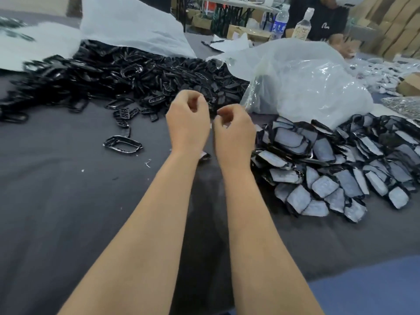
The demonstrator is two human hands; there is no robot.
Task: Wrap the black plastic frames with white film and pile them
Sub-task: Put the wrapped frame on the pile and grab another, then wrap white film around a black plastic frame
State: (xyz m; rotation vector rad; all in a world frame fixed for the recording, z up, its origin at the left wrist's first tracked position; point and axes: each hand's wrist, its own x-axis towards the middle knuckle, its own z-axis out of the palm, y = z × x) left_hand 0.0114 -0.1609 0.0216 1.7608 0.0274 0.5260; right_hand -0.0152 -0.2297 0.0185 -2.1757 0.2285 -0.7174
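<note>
Forearms extended, parallel; left hand (187, 123), right hand (235, 130) close together, fingers curled.

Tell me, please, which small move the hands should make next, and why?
Probably the left hand should reach for the lone bare frame lying apart from the black heap. It and the right hand hover with curled fingers and no frame shows in them; whether they pinch film is unclear. The wrapped pile lies to the right.

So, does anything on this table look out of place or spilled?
A lone black frame lies apart from the big loose heap, which spills out of a white bag across the dark cloth. A few white scraps lie near it. The wrapped pile on the right looks fairly orderly.
</note>
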